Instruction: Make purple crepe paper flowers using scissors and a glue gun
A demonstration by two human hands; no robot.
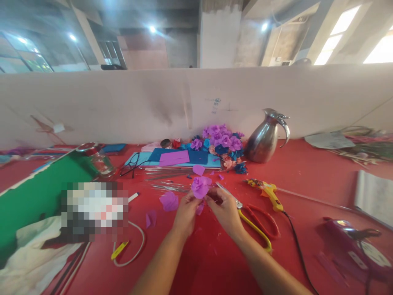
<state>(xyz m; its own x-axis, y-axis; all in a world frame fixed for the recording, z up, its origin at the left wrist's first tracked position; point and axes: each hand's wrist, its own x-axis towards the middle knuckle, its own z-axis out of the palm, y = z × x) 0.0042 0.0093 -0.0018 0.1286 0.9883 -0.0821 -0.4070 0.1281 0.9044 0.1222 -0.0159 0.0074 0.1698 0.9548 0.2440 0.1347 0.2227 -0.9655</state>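
A purple paper flower (201,187) is held up between my two hands over the red table. My left hand (187,211) pinches it from the lower left. On the right side, my right hand (223,207) has thumb and fingers closed at the flower's edge. Loose purple paper petals (169,201) lie to the left of my hands, and a single petal (198,169) lies just beyond the flower. Scissors (259,223) with red and yellow handles rest beside my right hand, their blades partly behind it. The flower's underside is hidden by my fingers.
A yellow glue gun (272,196) lies to the right, its black cord running forward. Behind are a bunch of paper flowers (225,141), a steel jug (264,139), paper sheets (175,157), eyeglasses (133,164) and a glass jar (100,159). A purple power strip (353,246) sits front right.
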